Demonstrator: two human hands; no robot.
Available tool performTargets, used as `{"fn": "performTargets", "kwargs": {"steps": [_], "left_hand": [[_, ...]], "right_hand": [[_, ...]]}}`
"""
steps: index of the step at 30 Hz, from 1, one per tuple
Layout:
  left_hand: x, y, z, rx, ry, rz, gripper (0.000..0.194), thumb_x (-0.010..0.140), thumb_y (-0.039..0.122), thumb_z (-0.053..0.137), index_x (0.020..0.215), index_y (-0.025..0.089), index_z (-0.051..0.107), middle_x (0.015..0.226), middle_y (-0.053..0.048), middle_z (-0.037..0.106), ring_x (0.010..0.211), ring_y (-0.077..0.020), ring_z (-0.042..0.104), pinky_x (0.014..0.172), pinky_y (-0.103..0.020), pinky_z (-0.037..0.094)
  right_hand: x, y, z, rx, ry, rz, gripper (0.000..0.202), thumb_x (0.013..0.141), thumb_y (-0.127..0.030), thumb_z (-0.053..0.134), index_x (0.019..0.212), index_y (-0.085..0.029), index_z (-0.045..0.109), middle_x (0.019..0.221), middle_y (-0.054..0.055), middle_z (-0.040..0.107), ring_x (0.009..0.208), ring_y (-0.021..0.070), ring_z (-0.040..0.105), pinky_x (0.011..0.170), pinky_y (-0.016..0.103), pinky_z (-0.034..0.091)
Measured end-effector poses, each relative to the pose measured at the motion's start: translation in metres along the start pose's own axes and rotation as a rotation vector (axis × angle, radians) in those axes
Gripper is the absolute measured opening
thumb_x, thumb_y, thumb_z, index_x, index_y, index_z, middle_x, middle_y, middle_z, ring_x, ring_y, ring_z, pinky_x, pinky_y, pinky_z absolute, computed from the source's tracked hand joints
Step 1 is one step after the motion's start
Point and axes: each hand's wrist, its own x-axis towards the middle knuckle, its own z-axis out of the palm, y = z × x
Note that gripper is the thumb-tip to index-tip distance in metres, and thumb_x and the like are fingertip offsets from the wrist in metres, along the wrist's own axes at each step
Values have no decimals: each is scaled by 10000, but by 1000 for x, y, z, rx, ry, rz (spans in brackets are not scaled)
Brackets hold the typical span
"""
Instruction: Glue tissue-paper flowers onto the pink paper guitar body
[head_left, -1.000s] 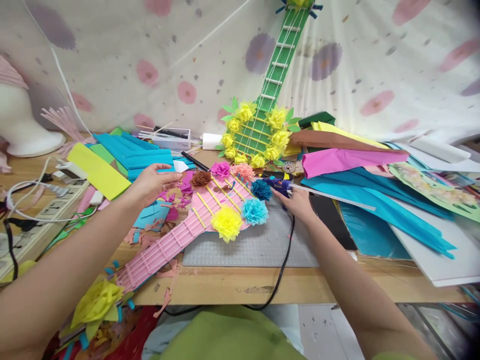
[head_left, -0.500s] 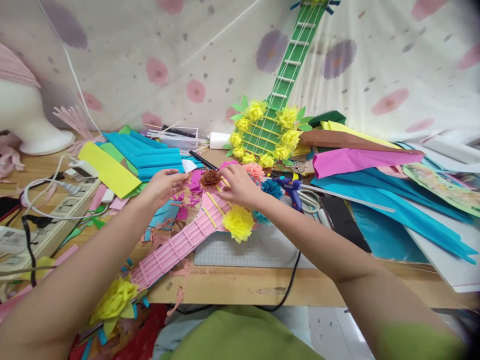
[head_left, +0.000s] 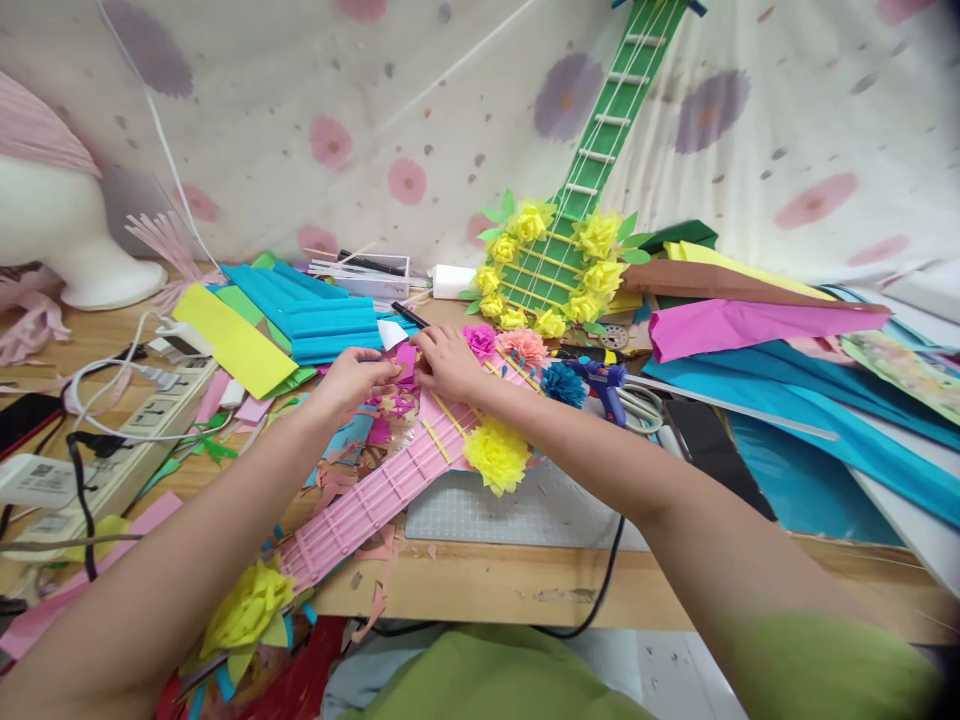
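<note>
A pink paper guitar [head_left: 375, 500] lies slanted across the desk, with a yellow flower [head_left: 496, 455] on its lower edge and magenta [head_left: 480, 340], coral [head_left: 523, 349] and blue [head_left: 562, 384] flowers on its body. My right hand [head_left: 451, 366] rests over the body's left end, fingers bent downward; what lies beneath them is hidden. Just left of it is my left hand [head_left: 358, 382], palm turned inward, its loosely spread fingers pointing at my right hand and nothing visible in them. Magenta paper scraps [head_left: 381, 428] lie under and between the hands.
A green guitar with yellow flowers [head_left: 551, 262] stands behind. Right of the pink guitar are a blue glue gun [head_left: 606, 385], a dark phone [head_left: 716, 450] and coloured paper sheets [head_left: 765, 330]. At left are a power strip [head_left: 154, 425], cables and a white foam head [head_left: 67, 220].
My right hand has moved left over the guitar's edge, and the brown flower seen there before is now hidden. The magenta flower shows more fully. The view has shifted slightly left.
</note>
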Motion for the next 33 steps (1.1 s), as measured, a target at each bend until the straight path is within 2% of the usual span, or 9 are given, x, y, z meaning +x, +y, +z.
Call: {"fn": "performTargets", "kwargs": {"steps": [5, 9, 13, 18, 21, 24, 33], "left_hand": [[2, -6, 3, 126, -34, -110, 505, 467, 135, 810, 827, 180, 458, 605, 4, 647, 501, -138, 605, 555, -253, 447], [9, -7, 12, 155, -48, -181, 494, 465, 137, 818, 803, 184, 461, 623, -9, 670, 506, -140, 615, 547, -248, 440], [17, -5, 23, 152, -74, -215, 475, 464, 94, 822, 785, 178, 482, 597, -24, 668, 502, -158, 626, 489, -237, 441], [29, -5, 32, 102, -143, -186, 322, 470, 5, 784, 713, 116, 604, 578, -53, 663, 530, -141, 636, 482, -192, 489], [37, -6, 33, 128, -135, -208, 223, 507, -9, 752, 643, 116, 627, 554, -48, 649, 504, -111, 611, 461, -154, 481], [43, -8, 31, 117, -118, -222, 200, 530, -25, 731, 624, 125, 639, 545, -48, 642, 494, -105, 596, 447, -152, 479], [54, -16, 33, 110, -170, -288, 137, 590, 6, 717, 634, 122, 659, 624, -68, 669, 543, -92, 611, 470, -129, 473]], "right_hand": [[2, 5, -3, 87, -34, 291, 365, 777, -252, 562, 1117, -121, 542, 1113, 150, 560, 1062, 289, 455, 915, 395, 365], [5, 10, -7, 118, -72, 372, 380, 773, -290, 601, 1115, -135, 542, 1118, 149, 558, 1123, 298, 437, 960, 409, 341], [6, 13, -10, 182, -117, 427, 328, 776, -314, 609, 1062, -160, 558, 1098, 130, 555, 1105, 282, 458, 940, 392, 360], [5, 16, -14, 258, -155, 446, 286, 785, -289, 584, 1043, -167, 568, 1036, 92, 582, 1006, 227, 514, 892, 352, 386], [5, 16, -15, 282, -154, 427, 254, 786, -253, 573, 1020, -155, 575, 990, 76, 606, 947, 202, 535, 865, 333, 397], [5, 15, -15, 281, -152, 409, 231, 785, -230, 566, 999, -145, 582, 966, 75, 625, 931, 200, 544, 860, 340, 397], [5, 15, -15, 309, -146, 408, 205, 780, -221, 564, 967, -142, 592, 936, 74, 638, 890, 199, 551, 822, 328, 405]]}}
